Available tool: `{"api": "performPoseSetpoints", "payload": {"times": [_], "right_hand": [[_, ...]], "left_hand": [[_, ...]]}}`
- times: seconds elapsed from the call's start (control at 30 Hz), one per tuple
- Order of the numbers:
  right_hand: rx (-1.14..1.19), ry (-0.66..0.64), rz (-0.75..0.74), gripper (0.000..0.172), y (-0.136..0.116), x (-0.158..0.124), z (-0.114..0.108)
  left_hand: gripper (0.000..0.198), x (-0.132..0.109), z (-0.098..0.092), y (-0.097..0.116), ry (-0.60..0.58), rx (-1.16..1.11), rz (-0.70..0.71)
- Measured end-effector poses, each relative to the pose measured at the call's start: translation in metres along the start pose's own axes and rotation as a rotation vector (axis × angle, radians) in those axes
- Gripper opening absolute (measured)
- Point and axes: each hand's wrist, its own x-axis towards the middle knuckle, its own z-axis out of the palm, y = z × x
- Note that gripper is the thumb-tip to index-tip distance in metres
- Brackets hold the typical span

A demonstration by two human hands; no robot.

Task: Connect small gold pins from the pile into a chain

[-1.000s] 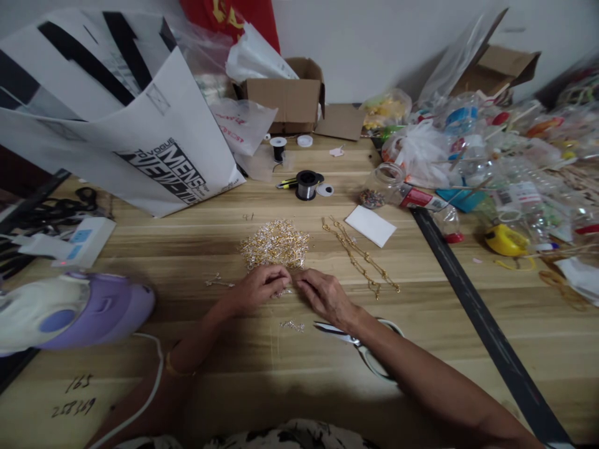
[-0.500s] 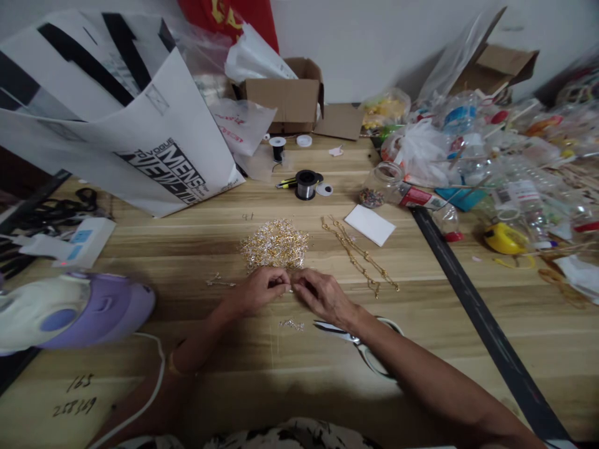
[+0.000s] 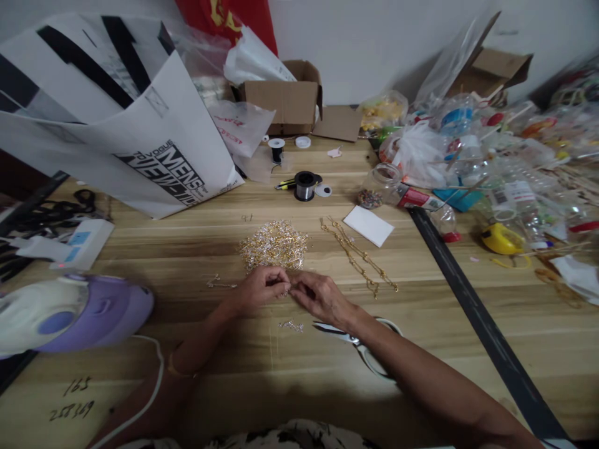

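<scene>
Fingertips of my left hand [image 3: 264,285] and my right hand [image 3: 321,293] meet in a pinch at the near edge of a pile of gold and clear beads [image 3: 274,245]. A tiny shiny piece shows between them, too small to name. Below my hands lies a small cluster of clear beads [image 3: 292,325]. Scissors [image 3: 334,330] rest partly under my right forearm, their blades pointing left. Gold beaded chains [image 3: 358,252] stretch out to the right of the pile. A few thin pieces [image 3: 219,282] lie left of my left hand.
A spool of wire [image 3: 305,186], a black thread spool [image 3: 276,151] and a folded white paper [image 3: 369,226] lie farther back. A jar of beads [image 3: 379,187] lies near piled plastic bottles. At left stand a large white bag [image 3: 178,137] and a purple-and-white device [image 3: 100,315].
My right hand has shifted slightly left, and its fingertips now touch those of my left hand. The view has tilted a little; the things on the table stay put.
</scene>
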Motion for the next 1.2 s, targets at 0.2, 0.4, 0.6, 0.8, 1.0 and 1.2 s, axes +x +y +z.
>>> {"api": "performPoseSetpoints", "payload": {"times": [0.2,0.4,0.6,0.8,1.0,1.2], "right_hand": [[0.010,-0.015,-0.014,0.012,-0.0009,0.0009,-0.0009],[-0.016,-0.010,-0.009,0.011,0.0001,0.0002,0.0005],[-0.018,0.007,0.005,0.009,0.0009,-0.0005,0.0011],[-0.022,0.007,0.027,0.007,0.0007,-0.0007,0.0008],[-0.031,0.016,0.039,0.004,0.0009,-0.0009,0.0008],[-0.037,0.019,0.046,0.003,0.0016,-0.0018,0.0012]], "left_hand": [[0.017,0.0003,-0.0029,-0.0012,0.014,-0.010,-0.014],[0.018,0.0010,-0.0031,-0.0047,0.031,0.019,-0.002],[0.019,-0.0001,-0.0059,-0.0050,0.029,0.042,0.016],[0.020,-0.0009,-0.0064,-0.0021,0.039,0.054,0.010],[0.019,-0.0013,-0.0070,-0.0031,0.045,0.075,0.012],[0.019,-0.0007,-0.0078,-0.0001,0.053,0.073,0.014]]}}
